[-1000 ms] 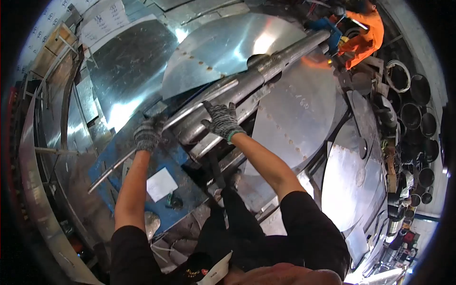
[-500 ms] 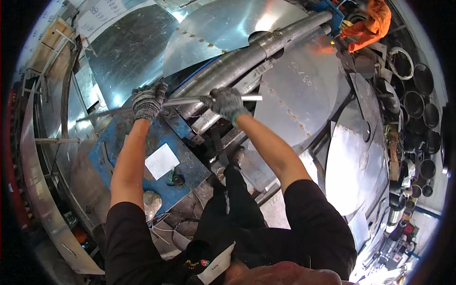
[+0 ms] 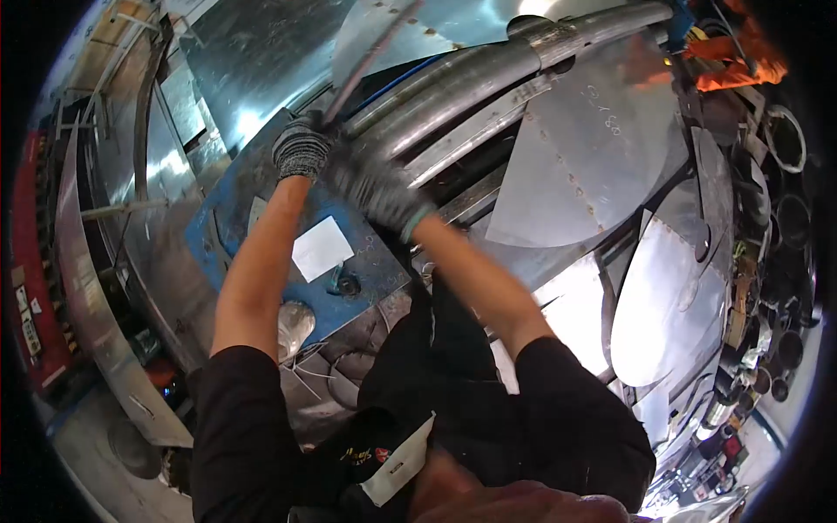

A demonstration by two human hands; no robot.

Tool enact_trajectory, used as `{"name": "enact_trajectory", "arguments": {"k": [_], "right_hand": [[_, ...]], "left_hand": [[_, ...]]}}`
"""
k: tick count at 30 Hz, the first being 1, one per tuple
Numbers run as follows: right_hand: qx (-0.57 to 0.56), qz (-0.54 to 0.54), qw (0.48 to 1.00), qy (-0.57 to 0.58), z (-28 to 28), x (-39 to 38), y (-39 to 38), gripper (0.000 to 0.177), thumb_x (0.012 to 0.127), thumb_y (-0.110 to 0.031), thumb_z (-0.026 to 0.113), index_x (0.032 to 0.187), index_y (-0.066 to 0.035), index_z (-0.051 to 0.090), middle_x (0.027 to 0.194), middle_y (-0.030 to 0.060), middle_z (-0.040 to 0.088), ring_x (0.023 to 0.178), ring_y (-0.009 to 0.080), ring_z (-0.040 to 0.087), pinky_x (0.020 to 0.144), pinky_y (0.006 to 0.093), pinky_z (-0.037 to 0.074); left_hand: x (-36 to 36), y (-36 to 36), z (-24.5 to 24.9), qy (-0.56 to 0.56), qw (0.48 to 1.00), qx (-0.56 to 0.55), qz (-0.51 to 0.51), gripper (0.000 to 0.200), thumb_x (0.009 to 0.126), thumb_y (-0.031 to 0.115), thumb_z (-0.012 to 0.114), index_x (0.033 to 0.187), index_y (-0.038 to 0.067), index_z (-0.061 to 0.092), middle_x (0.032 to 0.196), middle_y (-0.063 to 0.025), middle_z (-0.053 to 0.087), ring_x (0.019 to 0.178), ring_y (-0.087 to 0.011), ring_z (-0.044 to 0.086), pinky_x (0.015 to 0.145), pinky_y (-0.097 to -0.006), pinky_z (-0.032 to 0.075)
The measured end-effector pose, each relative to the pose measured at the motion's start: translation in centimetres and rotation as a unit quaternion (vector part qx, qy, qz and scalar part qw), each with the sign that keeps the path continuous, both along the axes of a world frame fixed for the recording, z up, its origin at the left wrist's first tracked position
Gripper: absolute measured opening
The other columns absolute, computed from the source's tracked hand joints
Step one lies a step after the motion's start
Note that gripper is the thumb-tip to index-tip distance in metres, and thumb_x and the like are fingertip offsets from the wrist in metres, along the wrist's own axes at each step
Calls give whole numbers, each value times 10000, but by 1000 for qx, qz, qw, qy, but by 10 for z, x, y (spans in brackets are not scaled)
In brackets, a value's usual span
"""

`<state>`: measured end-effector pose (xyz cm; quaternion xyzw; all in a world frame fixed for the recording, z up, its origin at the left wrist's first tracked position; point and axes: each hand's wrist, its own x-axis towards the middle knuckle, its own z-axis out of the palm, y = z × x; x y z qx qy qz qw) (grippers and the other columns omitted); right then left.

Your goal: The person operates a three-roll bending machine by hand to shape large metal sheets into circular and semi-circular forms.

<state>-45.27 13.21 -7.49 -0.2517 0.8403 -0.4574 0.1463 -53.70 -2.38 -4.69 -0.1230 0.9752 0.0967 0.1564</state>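
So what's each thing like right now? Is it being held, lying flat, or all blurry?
metal rod: tilted upward, held at its lower end.
left hand: gloved, shut around the metal rod.
right hand: gloved, blurred, grip unclear.
steel rollers: lying side by side.
white paper: flat on the blue panel.
metal sheet: riveted, lying beside the steel rollers.

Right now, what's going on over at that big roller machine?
A person in knit gloves stands at a blue-framed machine with long steel rollers. The left hand grips a thin metal rod that points up and away over the rollers. The right hand sits close beside it, too blurred to tell whether it holds the rod as well. Curved sheet-metal pieces lie around, and another person in orange is at the far end.
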Motion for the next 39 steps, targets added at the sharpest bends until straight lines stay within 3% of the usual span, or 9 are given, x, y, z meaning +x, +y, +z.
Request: {"name": "enact_trajectory", "arguments": {"k": [4, 8, 15, 18, 24, 29, 35, 37, 39], "right_hand": [[51, -246, 938, 238, 4, -151, 79, 595, 1030, -589, 433, 1308, -130, 690, 1266, 198, 702, 1294, 315, 604, 1153, 532, 381], [426, -60, 899, 79, 17, -171, 139, 793, 1004, -742, 307, 1407, -148, 644, 1493, 184, 566, 1308, 373, 593, 1144, 553, 410], [276, -122, 952, -57, -48, 22, 163, 528, 1049, -534, 448, 1269, -131, 707, 1081, 147, 736, 1022, 353, 702, 926, 473, 537], [200, -121, 957, -169, 2, 127, 129, 400, 1020, -363, 570, 1345, -154, 671, 982, 114, 713, 908, 311, 688, 838, 444, 553], [-75, -59, 989, -113, -50, 258, -13, 729, 940, -518, 626, 1443, 2, 538, 1273, 249, 649, 1224, 345, 601, 1043, 456, 480], [127, 77, 989, -29, -26, 73, 22, 362, 988, -364, 580, 1216, -91, 647, 1138, 166, 704, 1005, 336, 670, 873, 434, 537], [-34, -109, 972, 204, 2, -163, 25, 711, 942, -694, 573, 1341, -111, 652, 1301, 176, 686, 1154, 358, 671, 990, 459, 531], [149, -52, 974, 160, 16, -215, 7, 942, 946, -842, 244, 1620, -191, 345, 1671, 117, 352, 1576, 351, 226, 1291, 536, 71], [289, -13, 940, 179, 41, -227, 2, 831, 997, -695, 410, 1607, -133, 364, 1647, 147, 389, 1536, 335, 326, 1233, 551, 243]], "left_hand": [[-4, -9, -4, -10, 988, -47, -148, 541, 890, 538, 692, 1272, 155, 685, 1150, -179, 732, 1083, -371, 700, 928, -495, 557], [-11, -31, -30, 3, 965, -43, -258, 518, 907, 472, 678, 1317, 155, 667, 1124, -203, 730, 1011, -393, 710, 891, -465, 565], [-2, -44, -45, 63, 979, 94, -171, 584, 939, 496, 634, 1410, 151, 606, 1264, -183, 699, 1177, -366, 659, 1016, -479, 510], [8, -25, -40, 244, 949, -130, -149, 704, 937, 534, 662, 1523, 183, 496, 1580, -160, 474, 1426, -402, 462, 1210, -536, 305], [-14, 6, -57, 136, 967, -26, 213, 770, 855, 607, 725, 1425, 114, 563, 1437, -197, 594, 1325, -405, 565, 1072, -544, 462], [-11, 8, -33, 92, 973, 53, 206, 572, 848, 555, 747, 1178, 91, 699, 1018, -226, 741, 960, -426, 716, 842, -536, 553], [-16, -61, -118, 196, 979, 49, 6, 497, 923, 530, 674, 1244, 151, 689, 1068, -206, 732, 983, -418, 697, 835, -517, 542], [-13, -45, -87, 125, 992, -27, -19, 526, 913, 532, 685, 1286, 161, 672, 1099, -201, 732, 999, -416, 699, 848, -525, 546], [-10, -37, -69, 46, 994, -95, -36, 561, 904, 534, 697, 1329, 170, 655, 1129, -197, 731, 1015, -413, 700, 862, -533, 550]]}}
